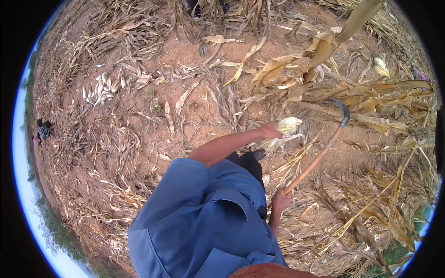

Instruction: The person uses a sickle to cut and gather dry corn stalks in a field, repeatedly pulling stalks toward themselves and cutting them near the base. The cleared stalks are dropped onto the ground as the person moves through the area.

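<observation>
My left hand reaches forward and grips an ear of corn with pale husk on it; loose husk hangs below the ear. Lower down at the right of my body, my right hand is closed around the wooden handle of a sickle. The curved dark metal blade of the sickle points up and to the left, among dry corn stalks lying at the right. Both feet are partly hidden under my blue shirt.
A pile of pale corn ears lies on the soil at the upper left. Another husked ear is at the upper right. Dry leaves and stalks litter the reddish ground. A person is at the far left; another person's dark legs show at the top.
</observation>
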Demonstrator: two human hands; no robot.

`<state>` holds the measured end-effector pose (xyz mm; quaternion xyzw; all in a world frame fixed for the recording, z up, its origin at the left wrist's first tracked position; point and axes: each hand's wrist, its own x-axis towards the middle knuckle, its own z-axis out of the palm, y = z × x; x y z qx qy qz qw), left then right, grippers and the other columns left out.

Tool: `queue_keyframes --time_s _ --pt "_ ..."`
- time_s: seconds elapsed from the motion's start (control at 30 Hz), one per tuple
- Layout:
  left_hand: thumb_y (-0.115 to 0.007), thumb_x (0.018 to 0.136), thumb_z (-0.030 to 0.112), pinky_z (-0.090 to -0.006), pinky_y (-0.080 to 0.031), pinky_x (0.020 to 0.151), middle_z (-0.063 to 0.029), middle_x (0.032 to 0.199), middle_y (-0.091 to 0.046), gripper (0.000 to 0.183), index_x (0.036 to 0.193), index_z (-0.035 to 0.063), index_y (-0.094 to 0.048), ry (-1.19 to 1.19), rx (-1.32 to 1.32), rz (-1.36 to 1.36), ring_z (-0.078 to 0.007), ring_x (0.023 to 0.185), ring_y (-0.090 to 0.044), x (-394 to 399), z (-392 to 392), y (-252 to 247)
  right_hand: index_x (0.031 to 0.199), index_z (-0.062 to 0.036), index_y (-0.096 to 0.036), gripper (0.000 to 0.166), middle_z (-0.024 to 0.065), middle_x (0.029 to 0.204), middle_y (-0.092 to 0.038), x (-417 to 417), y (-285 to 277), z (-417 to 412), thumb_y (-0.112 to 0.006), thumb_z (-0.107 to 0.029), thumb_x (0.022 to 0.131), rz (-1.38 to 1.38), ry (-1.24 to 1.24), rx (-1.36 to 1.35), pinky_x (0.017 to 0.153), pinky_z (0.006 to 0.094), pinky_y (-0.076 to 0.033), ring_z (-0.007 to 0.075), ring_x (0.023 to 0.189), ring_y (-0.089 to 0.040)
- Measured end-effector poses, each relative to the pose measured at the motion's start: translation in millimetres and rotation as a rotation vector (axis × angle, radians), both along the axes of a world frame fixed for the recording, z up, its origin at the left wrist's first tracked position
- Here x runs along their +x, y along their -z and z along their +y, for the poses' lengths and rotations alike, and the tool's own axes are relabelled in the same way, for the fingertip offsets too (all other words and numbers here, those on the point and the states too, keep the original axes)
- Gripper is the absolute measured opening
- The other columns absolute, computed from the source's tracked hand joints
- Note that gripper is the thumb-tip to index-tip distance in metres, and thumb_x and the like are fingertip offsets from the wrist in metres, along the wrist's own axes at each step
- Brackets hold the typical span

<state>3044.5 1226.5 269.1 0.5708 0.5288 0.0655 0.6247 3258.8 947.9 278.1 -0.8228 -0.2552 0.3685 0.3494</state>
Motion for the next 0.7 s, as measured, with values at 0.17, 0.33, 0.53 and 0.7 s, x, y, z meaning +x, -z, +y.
queue_keyframes --time_s 0.17,0.33,0.53,0.7 --pt "-0.078 0.08 0.041 -0.0396 -0.045 0.102 -0.0251 0.133 -0.058 0.081 0.138 -0.0077 -0.049 -0.569 -0.3 -0.133 -0.0325 0.12 -0.057 -187 -124 49 0.081 -0.0042 -0.055 0.01 0.0024 0.058 -0.051 -28 -19 -12 -0.062 -0.011 0.083 0.155 -0.076 -0.198 0.037 0.0286 -0.039 0.0115 0.041 -0.047" --pt "-0.073 0.088 0.036 -0.0403 -0.057 0.077 -0.0251 0.124 -0.057 0.068 0.13 -0.0111 -0.048 -1.621 0.01 0.013 -0.0334 0.1 -0.064 -486 -167 65 0.076 -0.0043 -0.054 0.012 0.0016 0.056 -0.051 -31 19 -43 -0.063 -0.01 0.081 0.179 -0.113 -0.35 0.04 0.0285 -0.041 0.0115 0.043 -0.049" --pt "-0.046 0.1 0.034 -0.0466 -0.052 0.089 -0.0227 0.126 -0.057 0.057 0.144 -0.002 -0.04 -1.698 0.179 0.168 -0.0368 0.107 -0.063 -640 -187 39 0.077 -0.002 -0.058 0.017 0.0032 0.059 -0.057 -31 50 -52 -0.071 -0.012 0.081 0.327 0.065 -0.428 0.042 0.029 -0.041 0.012 0.046 -0.051" --pt "-0.076 0.087 0.02 -0.0247 -0.048 0.053 -0.0091 0.089 -0.067 0.047 0.119 -0.0068 -0.056 -1.083 0.002 0.033 -0.0145 0.068 -0.063 -456 -118 129 0.077 -0.0016 -0.057 0.016 0.004 0.06 -0.056 -36 58 -38 -0.069 -0.009 0.084 0.459 0.165 -0.426 0.04 0.0283 -0.04 0.0124 0.045 -0.049"
